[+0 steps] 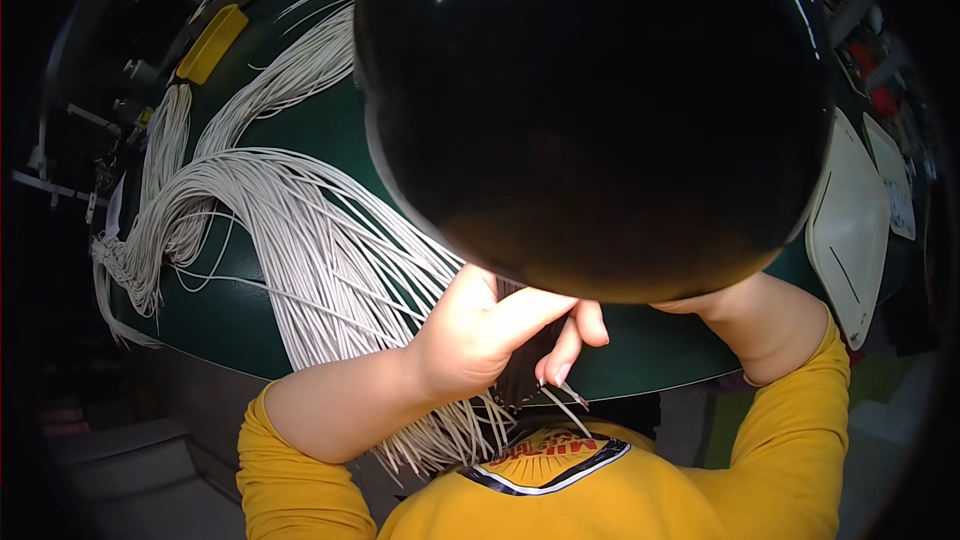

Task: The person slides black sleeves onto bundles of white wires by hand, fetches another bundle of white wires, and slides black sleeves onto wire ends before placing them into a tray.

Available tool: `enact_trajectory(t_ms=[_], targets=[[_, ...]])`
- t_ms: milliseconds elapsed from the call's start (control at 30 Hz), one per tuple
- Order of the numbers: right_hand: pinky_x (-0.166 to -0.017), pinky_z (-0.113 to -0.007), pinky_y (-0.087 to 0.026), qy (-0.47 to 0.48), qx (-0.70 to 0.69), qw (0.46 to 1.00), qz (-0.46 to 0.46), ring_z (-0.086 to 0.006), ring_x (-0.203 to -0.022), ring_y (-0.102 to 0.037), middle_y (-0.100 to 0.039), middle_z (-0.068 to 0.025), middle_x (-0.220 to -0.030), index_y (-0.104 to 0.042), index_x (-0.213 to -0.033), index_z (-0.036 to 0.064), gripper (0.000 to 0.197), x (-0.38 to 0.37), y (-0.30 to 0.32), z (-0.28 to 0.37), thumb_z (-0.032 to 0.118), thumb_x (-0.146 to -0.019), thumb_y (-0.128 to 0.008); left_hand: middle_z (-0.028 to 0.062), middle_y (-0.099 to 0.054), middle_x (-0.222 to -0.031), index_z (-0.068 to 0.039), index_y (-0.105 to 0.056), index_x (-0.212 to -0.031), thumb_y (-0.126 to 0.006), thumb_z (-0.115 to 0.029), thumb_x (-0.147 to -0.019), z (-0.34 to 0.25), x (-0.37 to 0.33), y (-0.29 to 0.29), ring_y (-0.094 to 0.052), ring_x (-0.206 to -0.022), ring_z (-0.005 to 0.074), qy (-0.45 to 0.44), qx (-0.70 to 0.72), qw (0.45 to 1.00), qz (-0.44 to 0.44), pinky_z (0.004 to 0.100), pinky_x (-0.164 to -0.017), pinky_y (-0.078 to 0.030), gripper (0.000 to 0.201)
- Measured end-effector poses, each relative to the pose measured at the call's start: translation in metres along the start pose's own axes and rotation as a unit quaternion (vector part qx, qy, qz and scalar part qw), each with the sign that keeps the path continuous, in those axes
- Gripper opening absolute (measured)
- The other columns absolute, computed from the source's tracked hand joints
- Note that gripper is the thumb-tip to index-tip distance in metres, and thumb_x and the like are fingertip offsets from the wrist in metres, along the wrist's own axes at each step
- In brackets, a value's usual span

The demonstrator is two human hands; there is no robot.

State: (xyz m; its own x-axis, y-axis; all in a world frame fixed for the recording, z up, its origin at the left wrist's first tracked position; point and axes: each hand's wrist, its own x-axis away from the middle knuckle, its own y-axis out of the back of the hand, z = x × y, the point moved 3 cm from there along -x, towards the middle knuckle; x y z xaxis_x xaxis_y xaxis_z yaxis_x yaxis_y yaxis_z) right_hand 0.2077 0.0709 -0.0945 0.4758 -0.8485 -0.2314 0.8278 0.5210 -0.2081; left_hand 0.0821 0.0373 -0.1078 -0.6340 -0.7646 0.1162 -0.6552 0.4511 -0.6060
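A big glossy black dome (pixel 600 120), lit underneath, hides much of the work area. Below its near edge my left hand (pixel 480 325) is closed, fingers curled. A couple of white wires (pixel 568 408) with bared-looking tips stick out under its fingertips; the dome hides where the thumb and forefinger end. My right hand (pixel 722 302) reaches under the dome's right side, so its fingers and anything in them cannot be seen. Beside and beneath my left forearm lies a thick bundle of white wires (pixel 310 250), its loose ends hanging over the table's near edge.
The green table (pixel 650 350) has a curved near edge. More white wire bundles (pixel 290 75) lie at the far left, near a yellow tray (pixel 212 44). To the right are a cream-coloured tray or panel (pixel 848 230) and a smaller pale one (pixel 892 180).
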Motion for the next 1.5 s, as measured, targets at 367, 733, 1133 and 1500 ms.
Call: enact_trajectory(t_ms=[367, 733, 1133, 1500], targets=[[-0.058, -0.022, -0.047, -0.055, -0.062, 0.996, 0.036, -0.0084, -0.065, -0.056, -0.061, -0.0077, -0.078, -0.058, -0.088, -0.0043, 0.012, 0.001, -0.002, 0.002, 0.004, -0.079, -0.055, 0.0177, -0.059, -0.078, 0.007, -0.044, -0.104, -0.045, -0.005, -0.083, 0.000, 0.004, 0.007, -0.058, -0.052, 0.0189, -0.026, -0.006, 0.999, -0.020, 0.0214, -0.041, -0.046, 0.024], [-0.060, -0.023, -0.046, 0.141, 0.091, 0.986, 0.019, -0.0103, -0.066, -0.057, -0.060, -0.0070, -0.076, -0.057, -0.084, -0.0041, 0.013, -0.007, 0.004, 0.000, 0.000, -0.071, -0.058, 0.0129, -0.059, -0.079, 0.006, -0.054, -0.092, -0.044, -0.006, -0.086, 0.003, 0.007, 0.010, -0.057, -0.053, 0.0146, -0.018, 0.026, 0.999, -0.034, 0.0188, -0.042, -0.044, 0.017], [-0.065, -0.023, -0.045, 0.174, 0.072, 0.982, 0.004, -0.0115, -0.072, -0.056, -0.059, -0.0073, -0.081, -0.053, -0.087, -0.0050, 0.019, -0.005, 0.016, 0.001, -0.002, -0.068, -0.059, 0.0111, -0.058, -0.073, 0.006, -0.055, -0.084, -0.044, -0.006, -0.086, 0.001, 0.005, 0.010, -0.054, -0.049, 0.0134, -0.017, 0.031, 0.995, -0.093, 0.0187, -0.039, -0.041, 0.016], [-0.061, -0.023, -0.044, 0.242, 0.167, 0.955, -0.047, -0.0123, -0.066, -0.055, -0.058, -0.0069, -0.073, -0.055, -0.076, -0.0032, 0.014, -0.011, 0.022, 0.015, 0.000, -0.064, -0.061, 0.0108, -0.055, -0.065, 0.005, -0.053, -0.077, -0.040, -0.010, -0.088, 0.001, 0.007, 0.012, -0.049, -0.041, 0.0123, 0.013, 0.021, 0.995, -0.095, 0.0185, -0.036, -0.039, 0.023]])
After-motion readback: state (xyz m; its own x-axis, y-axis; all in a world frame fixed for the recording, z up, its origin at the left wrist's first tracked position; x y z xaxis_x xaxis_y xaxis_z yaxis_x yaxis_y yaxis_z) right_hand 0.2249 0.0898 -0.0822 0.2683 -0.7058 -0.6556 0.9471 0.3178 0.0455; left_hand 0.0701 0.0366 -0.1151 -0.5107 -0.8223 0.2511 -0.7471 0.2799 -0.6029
